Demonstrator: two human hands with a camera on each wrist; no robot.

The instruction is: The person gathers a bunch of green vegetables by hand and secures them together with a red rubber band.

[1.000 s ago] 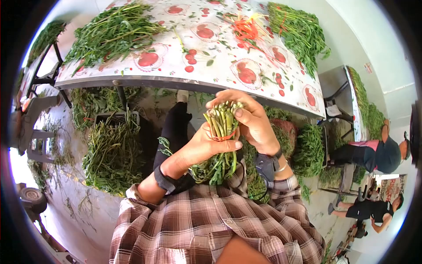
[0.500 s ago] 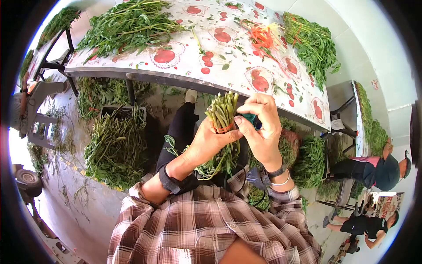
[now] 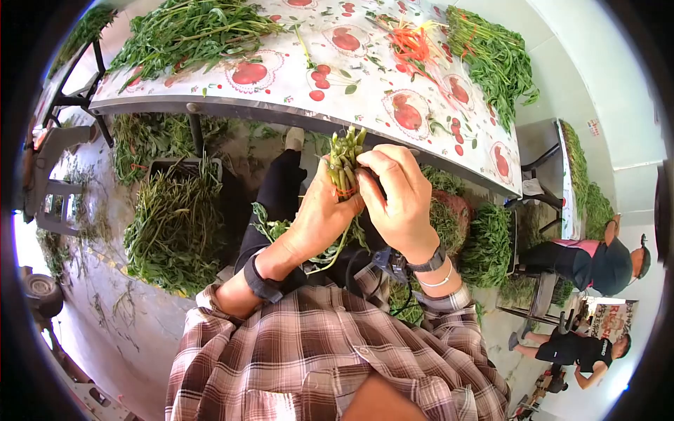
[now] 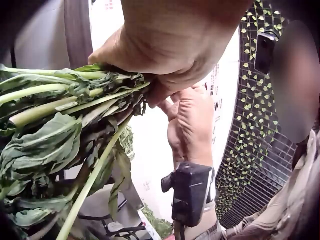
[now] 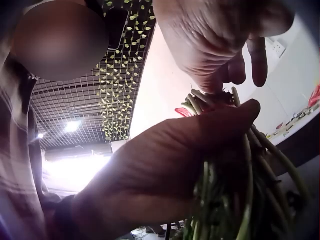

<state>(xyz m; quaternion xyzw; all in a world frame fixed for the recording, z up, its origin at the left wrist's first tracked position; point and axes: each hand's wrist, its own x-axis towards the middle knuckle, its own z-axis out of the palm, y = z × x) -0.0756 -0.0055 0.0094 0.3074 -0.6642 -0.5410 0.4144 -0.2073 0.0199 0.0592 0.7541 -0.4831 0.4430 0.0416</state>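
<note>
Big long table with a white cherry-print plastic cloth (image 3: 365, 88) up top, loose heaps of leafy greens (image 3: 189, 28) on it plus a tangle of orange rubber bands (image 3: 411, 43). Below its edge, the bunch of green leafy stalks (image 3: 344, 168) stands cut ends up over the lap. Left hand (image 3: 316, 217) is wrapped tight round the stems, right hand (image 3: 397, 196) has its fingers curled in at the thin orange band (image 3: 345, 191) on them. Looks like the banding step; next move probably needs another snug loop without letting stalks slip.
</note>
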